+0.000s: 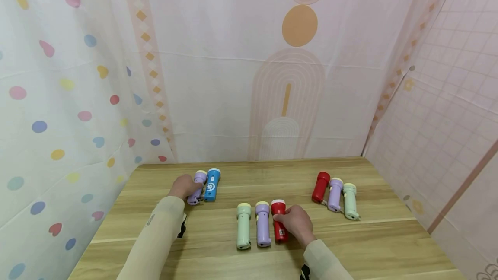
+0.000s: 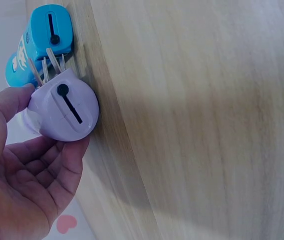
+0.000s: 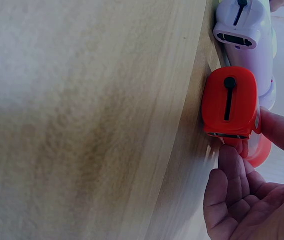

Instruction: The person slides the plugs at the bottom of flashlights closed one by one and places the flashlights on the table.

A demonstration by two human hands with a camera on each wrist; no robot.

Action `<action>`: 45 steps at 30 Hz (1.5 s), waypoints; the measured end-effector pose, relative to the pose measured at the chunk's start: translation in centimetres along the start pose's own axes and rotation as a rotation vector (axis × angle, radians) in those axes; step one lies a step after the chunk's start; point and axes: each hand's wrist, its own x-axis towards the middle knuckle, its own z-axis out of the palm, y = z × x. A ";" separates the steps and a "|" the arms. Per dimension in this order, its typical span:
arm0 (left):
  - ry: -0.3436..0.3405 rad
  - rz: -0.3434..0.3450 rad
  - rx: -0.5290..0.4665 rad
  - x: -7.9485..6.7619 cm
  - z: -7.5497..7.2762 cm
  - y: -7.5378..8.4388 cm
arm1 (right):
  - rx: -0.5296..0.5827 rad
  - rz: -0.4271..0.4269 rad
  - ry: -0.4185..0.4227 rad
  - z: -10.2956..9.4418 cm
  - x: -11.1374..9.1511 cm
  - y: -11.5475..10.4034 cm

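At the back left of the table, my left hand (image 1: pixel 186 186) grips a purple flashlight (image 1: pixel 197 188) lying beside a blue flashlight (image 1: pixel 212 185). In the left wrist view, metal plug prongs (image 2: pixel 53 61) stick out of the purple flashlight (image 2: pixel 64 107) toward the blue one (image 2: pixel 51 30). Nearer the front, my right hand (image 1: pixel 297 224) holds a red flashlight (image 1: pixel 280 224) between thumb and fingers. Left of it lie another purple flashlight (image 1: pixel 263 224) and a pale green flashlight (image 1: pixel 244 227), side by side. The right wrist view shows the end of the red flashlight (image 3: pixel 230 102), its prongs folded in.
On the right of the wooden table (image 1: pixel 373 245) lie a second red flashlight (image 1: pixel 320 187), a third purple flashlight (image 1: pixel 335 194) and a second pale green one (image 1: pixel 350 201). Patterned curtains (image 1: pixel 218 98) hang behind the table and along both sides.
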 end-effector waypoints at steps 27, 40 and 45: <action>0.083 -0.064 -0.039 -1.6 -1.0 -1.0 | 0.003 -0.014 -0.005 0.1 0.1 0.2; 0.090 -0.137 -0.163 -2.7 -1.8 -1.2 | 0.010 -0.033 -0.020 -0.3 -0.5 0.0; 0.112 -0.121 -0.159 -3.4 -2.1 -1.1 | 0.007 -0.026 -0.025 -0.3 -0.5 -0.1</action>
